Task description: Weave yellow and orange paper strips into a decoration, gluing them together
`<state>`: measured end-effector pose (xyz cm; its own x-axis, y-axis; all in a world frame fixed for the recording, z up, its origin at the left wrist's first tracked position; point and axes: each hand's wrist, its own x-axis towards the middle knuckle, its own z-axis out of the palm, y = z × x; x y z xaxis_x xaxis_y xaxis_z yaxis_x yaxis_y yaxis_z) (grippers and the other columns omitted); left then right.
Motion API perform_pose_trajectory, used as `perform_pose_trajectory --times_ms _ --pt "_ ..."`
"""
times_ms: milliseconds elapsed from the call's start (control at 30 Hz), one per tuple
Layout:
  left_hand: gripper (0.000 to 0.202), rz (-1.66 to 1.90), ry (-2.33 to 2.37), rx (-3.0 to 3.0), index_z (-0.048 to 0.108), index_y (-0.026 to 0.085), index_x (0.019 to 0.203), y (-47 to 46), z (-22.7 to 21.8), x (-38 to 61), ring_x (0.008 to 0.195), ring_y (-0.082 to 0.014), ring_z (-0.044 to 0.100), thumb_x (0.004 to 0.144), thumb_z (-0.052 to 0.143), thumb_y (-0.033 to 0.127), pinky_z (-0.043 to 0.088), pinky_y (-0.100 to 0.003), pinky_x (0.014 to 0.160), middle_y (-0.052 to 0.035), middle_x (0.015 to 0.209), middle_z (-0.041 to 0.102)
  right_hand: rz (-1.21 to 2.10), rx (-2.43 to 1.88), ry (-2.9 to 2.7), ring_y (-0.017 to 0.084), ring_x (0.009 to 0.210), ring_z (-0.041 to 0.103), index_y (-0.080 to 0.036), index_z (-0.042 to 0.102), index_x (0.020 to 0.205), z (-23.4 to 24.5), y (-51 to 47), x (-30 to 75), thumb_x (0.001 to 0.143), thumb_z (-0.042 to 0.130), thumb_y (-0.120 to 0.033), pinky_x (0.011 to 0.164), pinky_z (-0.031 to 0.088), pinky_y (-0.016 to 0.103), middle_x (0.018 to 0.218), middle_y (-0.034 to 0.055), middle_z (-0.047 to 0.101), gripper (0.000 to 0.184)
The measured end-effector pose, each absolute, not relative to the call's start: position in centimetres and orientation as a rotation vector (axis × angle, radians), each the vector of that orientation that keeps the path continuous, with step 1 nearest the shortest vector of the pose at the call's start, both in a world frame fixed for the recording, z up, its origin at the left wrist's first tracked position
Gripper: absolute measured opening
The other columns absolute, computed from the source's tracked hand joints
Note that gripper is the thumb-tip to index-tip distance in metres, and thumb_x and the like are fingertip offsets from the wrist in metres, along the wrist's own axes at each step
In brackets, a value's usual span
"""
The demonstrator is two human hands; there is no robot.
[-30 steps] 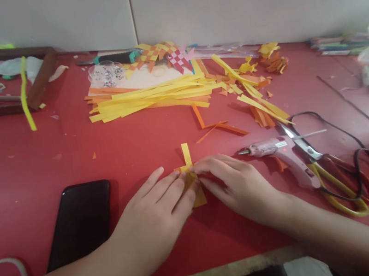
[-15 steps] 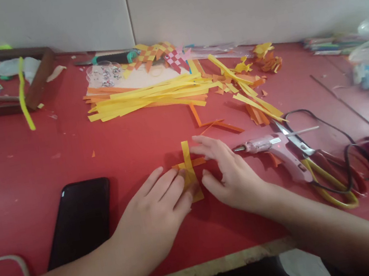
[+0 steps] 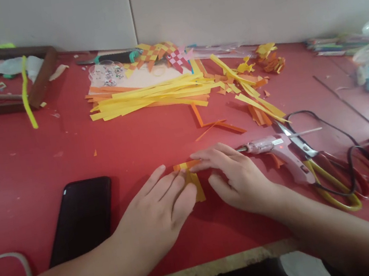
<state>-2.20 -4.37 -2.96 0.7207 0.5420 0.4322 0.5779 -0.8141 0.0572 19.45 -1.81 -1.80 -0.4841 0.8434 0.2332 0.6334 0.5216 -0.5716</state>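
A small weave of yellow and orange paper strips (image 3: 198, 191) lies on the red tabletop, partly hidden by my fingers. My left hand (image 3: 156, 203) rests over its left side, thumb and fingertips holding it down. At the weave's top right, the fingertips of my right hand (image 3: 234, 174) touch the end of an orange strip; the thumb stays apart from the fingers. Just right of this hand lies a pink glue gun (image 3: 276, 144), its nozzle beside my knuckles. Folded orange strips (image 3: 219, 125) lie behind the hands.
A phone (image 3: 81, 219) is at the left. Scissors (image 3: 326, 169) and a black cord lie right of the glue gun. Farther back are a pile of yellow strips (image 3: 150, 97), woven paper fish (image 3: 177, 60), paper scraps and a brown frame (image 3: 40, 81).
The yellow strip that stuck up past the weave's top has folded down out of sight. My right hand has shifted slightly, its fingertips now at the orange strip. The left hand stays on the weave.
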Motion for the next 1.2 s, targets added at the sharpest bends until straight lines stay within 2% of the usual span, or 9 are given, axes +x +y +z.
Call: perform_pose_trajectory --times_ms 200,333,400,567,733,833,933,1100,1200 --pt "0.021 -0.648 -0.933 -2.863 0.06 0.002 0.11 -4.2 -2.7 -2.1 0.098 -0.0285 0.072 0.094 0.05 0.012 0.055 -0.05 0.097 -0.0182 0.103 0.074 0.534 -1.165 -2.295 0.021 0.092 0.061 -0.017 0.062 0.105 -1.9 -1.7 19.4 0.089 0.054 -0.013 0.08 0.055 0.035 0.095 0.0073 0.073 0.018" --pt "0.03 -0.643 -0.939 -2.821 0.058 -0.002 0.116 -4.2 -2.3 -2.4 0.105 -0.0334 0.07 0.095 0.054 0.019 0.059 -0.049 0.091 -0.0233 0.115 0.07 0.559 -1.162 -2.358 0.022 0.094 0.059 -0.015 0.063 0.109 -2.0 -1.6 19.7 0.088 0.064 -0.022 0.079 0.055 0.035 0.093 0.0086 0.071 0.022" --pt "0.031 -0.648 -0.956 -2.809 0.06 -0.002 0.114 -4.1 -2.2 -2.4 0.104 -0.0347 0.07 0.095 0.053 0.021 0.061 -0.049 0.088 -0.0241 0.114 0.07 0.561 -1.117 -2.407 0.023 0.095 0.058 -0.017 0.065 0.11 -2.0 -1.5 19.9 0.086 0.068 -0.026 0.082 0.054 0.037 0.093 0.008 0.072 0.025" --pt "0.026 -0.642 -0.998 -2.854 0.069 0.003 0.098 -3.8 -2.1 -2.4 0.091 -0.0323 0.073 0.094 0.052 0.023 0.061 -0.048 0.087 -0.0185 0.099 0.074 0.597 -1.07 -2.453 0.023 0.094 0.057 -0.02 0.07 0.1 -2.1 -1.3 19.8 0.083 0.071 -0.017 0.088 0.049 0.04 0.096 0.0039 0.074 0.017" --pt "0.039 -0.701 -0.951 -2.877 0.072 0.004 0.092 -3.5 -1.9 -2.3 0.087 -0.0298 0.073 0.097 0.048 0.033 0.061 -0.047 0.087 -0.0194 0.097 0.074 0.532 -1.172 -2.442 0.022 0.091 0.056 -0.022 0.071 0.09 -2.2 -1.6 19.5 0.085 0.068 -0.015 0.084 0.041 0.039 0.089 0.0014 0.074 0.01" --pt "0.033 -0.721 -1.027 -2.902 0.072 0.005 0.088 -3.4 -1.8 -2.3 0.087 -0.0294 0.072 0.097 0.048 0.026 0.062 -0.046 0.084 -0.0191 0.098 0.073 0.482 -1.206 -2.435 0.021 0.09 0.057 -0.023 0.071 0.087 -2.3 -1.6 19.3 0.086 0.066 -0.014 0.081 0.036 0.038 0.085 -0.0005 0.074 0.01" --pt "0.028 -0.708 -1.083 -2.924 0.071 0.007 0.085 -3.1 -1.9 -2.3 0.085 -0.0277 0.07 0.096 0.047 0.019 0.062 -0.044 0.079 -0.0172 0.095 0.072 0.49 -1.242 -2.414 0.021 0.09 0.057 -0.024 0.072 0.095 -2.4 -1.5 19.2 0.087 0.065 -0.015 0.08 0.034 0.037 0.085 -0.0006 0.075 0.014" --pt "0.028 -0.738 -1.007 -2.918 0.07 0.011 0.083 -2.9 -2.2 -2.4 0.085 -0.0217 0.071 0.096 0.045 0.013 0.057 -0.044 0.095 -0.0114 0.091 0.074 0.485 -1.287 -2.369 0.021 0.089 0.059 -0.025 0.072 0.107 -2.5 -1.3 19.1 0.09 0.064 -0.02 0.079 0.036 0.037 0.087 0.0015 0.076 0.019" --pt "0.025 -0.767 -0.987 -2.925 0.069 0.01 0.088 -2.9 -2.4 -2.4 0.085 -0.0213 0.071 0.095 0.045 0.01 0.057 -0.044 0.096 -0.0121 0.093 0.074 0.466 -1.283 -2.366 0.022 0.09 0.061 -0.023 0.071 0.108 -2.3 -1.3 19.1 0.088 0.068 -0.023 0.081 0.037 0.038 0.089 0.0022 0.076 0.02"
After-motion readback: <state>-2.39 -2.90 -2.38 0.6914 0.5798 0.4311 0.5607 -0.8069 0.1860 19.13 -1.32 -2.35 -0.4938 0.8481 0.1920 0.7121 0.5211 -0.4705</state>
